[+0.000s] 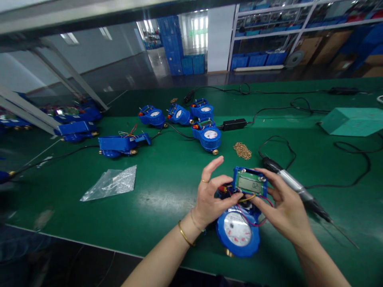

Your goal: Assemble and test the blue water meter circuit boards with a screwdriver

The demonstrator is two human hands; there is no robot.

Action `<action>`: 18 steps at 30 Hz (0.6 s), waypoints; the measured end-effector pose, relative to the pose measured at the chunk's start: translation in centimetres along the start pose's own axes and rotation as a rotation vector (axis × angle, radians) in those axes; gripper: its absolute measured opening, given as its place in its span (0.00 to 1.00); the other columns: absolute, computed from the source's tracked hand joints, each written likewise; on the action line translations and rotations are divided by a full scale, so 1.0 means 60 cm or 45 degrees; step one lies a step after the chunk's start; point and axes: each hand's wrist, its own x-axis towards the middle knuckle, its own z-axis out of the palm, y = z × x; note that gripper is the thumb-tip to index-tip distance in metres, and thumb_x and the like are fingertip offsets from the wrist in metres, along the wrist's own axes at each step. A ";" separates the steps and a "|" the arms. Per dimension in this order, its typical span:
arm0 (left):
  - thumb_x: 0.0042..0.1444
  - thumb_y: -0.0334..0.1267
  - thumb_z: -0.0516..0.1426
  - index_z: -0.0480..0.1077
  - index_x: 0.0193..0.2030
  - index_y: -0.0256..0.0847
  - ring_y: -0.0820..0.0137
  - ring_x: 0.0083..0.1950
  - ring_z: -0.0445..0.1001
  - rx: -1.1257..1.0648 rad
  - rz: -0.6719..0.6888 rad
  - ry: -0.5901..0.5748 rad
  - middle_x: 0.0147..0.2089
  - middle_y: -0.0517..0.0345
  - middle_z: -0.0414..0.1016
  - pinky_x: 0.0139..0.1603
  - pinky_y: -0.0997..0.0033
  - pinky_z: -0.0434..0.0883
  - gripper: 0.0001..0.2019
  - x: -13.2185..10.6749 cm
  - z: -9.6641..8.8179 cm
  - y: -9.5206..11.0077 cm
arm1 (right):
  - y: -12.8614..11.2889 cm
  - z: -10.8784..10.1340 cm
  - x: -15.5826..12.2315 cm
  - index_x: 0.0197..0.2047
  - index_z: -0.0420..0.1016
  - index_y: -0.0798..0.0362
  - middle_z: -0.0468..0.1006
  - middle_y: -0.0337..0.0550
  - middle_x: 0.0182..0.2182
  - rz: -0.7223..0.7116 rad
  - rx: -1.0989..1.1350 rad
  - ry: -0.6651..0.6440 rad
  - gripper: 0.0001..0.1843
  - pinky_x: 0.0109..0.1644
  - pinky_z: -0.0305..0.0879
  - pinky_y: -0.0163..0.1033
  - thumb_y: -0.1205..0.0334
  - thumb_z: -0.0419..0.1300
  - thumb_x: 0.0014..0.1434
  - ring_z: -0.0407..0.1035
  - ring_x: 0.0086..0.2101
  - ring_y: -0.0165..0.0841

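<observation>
A blue water meter (238, 233) with a white dial lies on the green table (167, 199) in front of me. Above its dial sits a blue display module (250, 182) with a grey LCD screen, joined to the meter by red and yellow wires. My left hand (213, 196) pinches the module's left edge with thumb and fingers, index finger raised. Against the module's right side is my right hand (284, 207), fingers curled around it. Both hands hold the module just over the meter body.
An electric screwdriver (295, 187) with a black cable lies right of my hands. A pile of brass screws (242, 150) sits behind the meter. Several more blue meters (207, 134) stand further back, a clear plastic bag (112, 182) at left, a green box (353, 120) at right.
</observation>
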 end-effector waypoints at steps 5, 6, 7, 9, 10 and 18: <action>0.57 0.32 0.65 0.74 0.44 0.42 0.56 0.68 0.68 0.100 0.141 -0.108 0.67 0.44 0.66 0.69 0.40 0.63 0.09 0.001 0.000 -0.002 | -0.002 0.003 -0.001 0.61 0.67 0.45 0.74 0.46 0.54 -0.027 -0.058 0.045 0.27 0.53 0.76 0.39 0.55 0.66 0.60 0.77 0.47 0.37; 0.57 0.31 0.64 0.74 0.43 0.42 0.56 0.67 0.68 0.096 0.144 -0.120 0.66 0.44 0.67 0.68 0.40 0.64 0.08 0.002 -0.001 -0.002 | -0.002 0.003 -0.001 0.60 0.67 0.45 0.74 0.46 0.55 -0.035 -0.072 0.061 0.26 0.53 0.76 0.38 0.56 0.66 0.60 0.76 0.48 0.37; 0.57 0.31 0.64 0.75 0.42 0.42 0.56 0.67 0.68 0.093 0.145 -0.130 0.65 0.45 0.69 0.68 0.39 0.65 0.07 0.004 -0.002 -0.003 | -0.002 0.004 -0.001 0.60 0.67 0.45 0.74 0.45 0.55 -0.043 -0.086 0.081 0.26 0.53 0.76 0.38 0.56 0.66 0.59 0.76 0.49 0.37; 0.58 0.31 0.63 0.75 0.40 0.41 0.56 0.67 0.69 0.102 0.144 -0.153 0.63 0.45 0.71 0.67 0.39 0.66 0.04 0.008 -0.006 -0.003 | -0.003 0.005 -0.002 0.60 0.68 0.45 0.74 0.45 0.55 -0.052 -0.107 0.126 0.26 0.53 0.76 0.38 0.56 0.66 0.59 0.74 0.50 0.38; 0.59 0.31 0.63 0.76 0.39 0.41 0.57 0.67 0.68 0.115 0.145 -0.171 0.63 0.45 0.72 0.67 0.39 0.66 0.03 0.011 -0.008 -0.002 | -0.003 0.006 -0.002 0.59 0.68 0.46 0.74 0.46 0.55 -0.050 -0.113 0.143 0.26 0.53 0.76 0.39 0.56 0.67 0.58 0.74 0.50 0.38; 0.60 0.37 0.63 0.78 0.35 0.40 0.57 0.71 0.62 0.189 0.183 -0.394 0.65 0.43 0.70 0.70 0.39 0.61 0.04 0.042 -0.028 0.001 | -0.005 0.012 -0.004 0.58 0.69 0.48 0.75 0.46 0.53 -0.038 -0.154 0.178 0.26 0.49 0.78 0.39 0.54 0.66 0.58 0.74 0.49 0.38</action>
